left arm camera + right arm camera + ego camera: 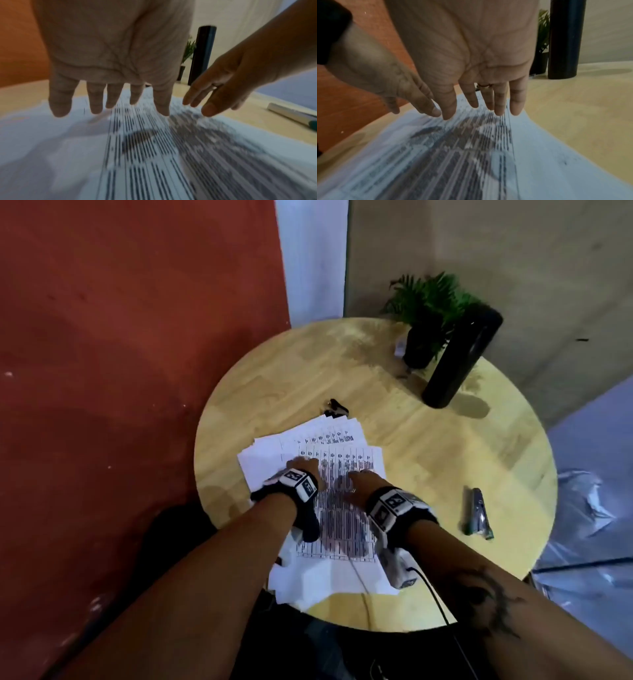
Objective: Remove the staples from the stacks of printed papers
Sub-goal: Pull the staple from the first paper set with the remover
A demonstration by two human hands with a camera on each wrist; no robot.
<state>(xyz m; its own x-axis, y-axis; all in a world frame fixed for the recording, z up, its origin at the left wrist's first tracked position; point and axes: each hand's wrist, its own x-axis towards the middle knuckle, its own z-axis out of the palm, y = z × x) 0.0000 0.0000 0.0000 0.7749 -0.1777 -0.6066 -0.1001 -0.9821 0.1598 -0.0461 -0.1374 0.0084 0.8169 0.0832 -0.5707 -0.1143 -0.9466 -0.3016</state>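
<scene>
Printed papers with dense black table lines lie fanned in a loose pile on the left half of the round wooden table. Both hands hover palm-down over the top sheet, side by side. My left hand has straight, spread fingers reaching down to the paper. My right hand, with a ring on one finger, also has straight fingers at the sheet. Neither hand holds anything. I cannot tell if the tips touch. A small black staple remover lies just beyond the pile. No staple shows.
A silver and green stapler lies to the right of the papers. At the back right, a tall black cylinder stands next to a potted plant. A red wall runs along the left, and a cable hangs off the table's near edge.
</scene>
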